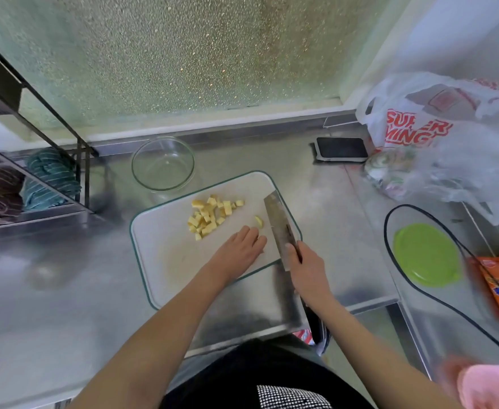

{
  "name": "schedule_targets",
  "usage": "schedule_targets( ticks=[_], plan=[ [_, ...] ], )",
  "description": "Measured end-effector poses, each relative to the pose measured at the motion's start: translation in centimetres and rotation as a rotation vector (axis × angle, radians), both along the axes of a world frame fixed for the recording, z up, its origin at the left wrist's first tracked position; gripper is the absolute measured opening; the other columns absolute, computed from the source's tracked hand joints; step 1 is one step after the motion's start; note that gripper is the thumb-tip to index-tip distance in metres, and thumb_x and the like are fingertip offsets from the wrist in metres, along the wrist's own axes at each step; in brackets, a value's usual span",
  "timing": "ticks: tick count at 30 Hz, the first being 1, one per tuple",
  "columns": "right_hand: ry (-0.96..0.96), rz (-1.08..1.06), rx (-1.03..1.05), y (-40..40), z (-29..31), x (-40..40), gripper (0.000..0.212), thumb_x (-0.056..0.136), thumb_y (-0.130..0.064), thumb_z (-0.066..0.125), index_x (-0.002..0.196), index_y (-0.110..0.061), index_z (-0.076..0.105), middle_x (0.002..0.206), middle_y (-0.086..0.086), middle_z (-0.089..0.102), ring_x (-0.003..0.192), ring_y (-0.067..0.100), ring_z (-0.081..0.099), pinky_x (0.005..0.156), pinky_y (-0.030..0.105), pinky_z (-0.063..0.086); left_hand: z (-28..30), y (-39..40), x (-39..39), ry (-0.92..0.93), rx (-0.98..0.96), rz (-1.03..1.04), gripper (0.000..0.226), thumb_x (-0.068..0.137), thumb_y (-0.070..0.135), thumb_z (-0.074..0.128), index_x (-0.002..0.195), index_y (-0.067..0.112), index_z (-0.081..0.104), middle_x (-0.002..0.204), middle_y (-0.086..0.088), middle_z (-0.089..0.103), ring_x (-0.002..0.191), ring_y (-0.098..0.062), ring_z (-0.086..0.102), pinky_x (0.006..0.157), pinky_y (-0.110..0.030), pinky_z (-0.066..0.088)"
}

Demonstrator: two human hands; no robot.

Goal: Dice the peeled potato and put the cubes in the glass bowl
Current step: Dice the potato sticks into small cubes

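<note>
- Hanging at 9 o'clock of the frame, a teal striped cloth (50, 178) drapes on a dark metal rack (36, 184) at the left edge of the steel counter (65, 290).
- Toward 11 o'clock from the cutting board (165, 261) stands the glass bowl (163, 163), just beside the board's far left corner and apparently holding no cubes.
- Near the board's middle lies a heap of potato cubes (210, 215), with one small piece (259, 222) apart at its 3 o'clock.
- At 5 o'clock of the heap, the left hand (239, 250) lies palm down on the board, fingers loosely together; I cannot tell whether it holds anything.
- At 3 o'clock of that hand, the right hand (307, 271) is wrapped firmly around the handle of the cleaver (277, 225), blade pointing to 12 o'clock along the board's right edge.
- Farther right sit a phone (342, 149), a plastic bag (425, 119) and a green lid (425, 255).
</note>
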State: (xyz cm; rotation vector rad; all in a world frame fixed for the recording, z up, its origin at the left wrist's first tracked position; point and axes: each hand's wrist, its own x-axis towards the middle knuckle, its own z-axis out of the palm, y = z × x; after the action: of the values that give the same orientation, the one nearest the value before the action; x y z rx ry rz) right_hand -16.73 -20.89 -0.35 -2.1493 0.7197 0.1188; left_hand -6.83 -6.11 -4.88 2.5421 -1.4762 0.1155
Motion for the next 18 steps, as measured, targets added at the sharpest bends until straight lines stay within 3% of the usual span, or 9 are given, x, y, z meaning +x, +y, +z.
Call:
schedule_targets(
  ticks=[6, 11, 15, 18],
  plan=[
    [-0.012, -0.018, 0.008, 0.4, 0.2, 0.0, 0.030, 0.100, -0.032, 0.042, 0.070, -0.027, 0.042, 0.064, -0.008, 0.051, 0.059, 0.007, 0.050, 0.059, 0.026, 0.043, -1.3, 1.3, 0.4, 0.084, 0.048, -0.020, 0.032, 0.084, 0.017, 0.032, 0.114, 0.011, 0.044, 0.107, -0.008, 0.058, 0.099, -0.026, 0.042, 0.074, -0.033, 0.052],
    [-0.011, -0.071, 0.016, 0.1, 0.1, 0.1, 0.033, 0.099, -0.032, 0.042, 0.067, -0.025, 0.041, 0.062, -0.007, 0.049, 0.058, 0.012, 0.050, 0.059, 0.039, 0.050, -1.2, 3.5, 0.6, 0.303, -0.067, 0.074, 0.049, 0.089, 0.035, 0.041, 0.129, 0.009, 0.050, 0.127, -0.009, 0.057, 0.114, -0.027, 0.055, 0.091, -0.037, 0.047],
    [-0.018, -0.125, 0.049, 0.0, 0.0, 0.2, 0.034, 0.099, -0.032, 0.043, 0.066, -0.023, 0.041, 0.061, -0.006, 0.047, 0.055, 0.015, 0.047, 0.057, 0.040, 0.050, -1.1, 4.8, 0.7, 0.542, -0.168, 0.292, 0.076, 0.079, 0.042, 0.066, 0.141, 0.011, 0.034, 0.142, -0.013, 0.041, 0.130, -0.028, 0.039, 0.108, -0.041, 0.033],
    [-0.009, -0.145, 0.088, 0.2, 0.0, 0.4, 0.035, 0.099, -0.031, 0.043, 0.065, -0.022, 0.039, 0.060, -0.004, 0.045, 0.054, 0.016, 0.045, 0.056, 0.041, 0.049, -1.0, 4.4, 0.6, 0.640, -0.099, 0.233, 0.080, 0.080, 0.043, 0.066, 0.144, 0.014, 0.027, 0.150, -0.007, 0.028, 0.140, -0.019, 0.022, 0.115, -0.032, 0.019]
  ],
)
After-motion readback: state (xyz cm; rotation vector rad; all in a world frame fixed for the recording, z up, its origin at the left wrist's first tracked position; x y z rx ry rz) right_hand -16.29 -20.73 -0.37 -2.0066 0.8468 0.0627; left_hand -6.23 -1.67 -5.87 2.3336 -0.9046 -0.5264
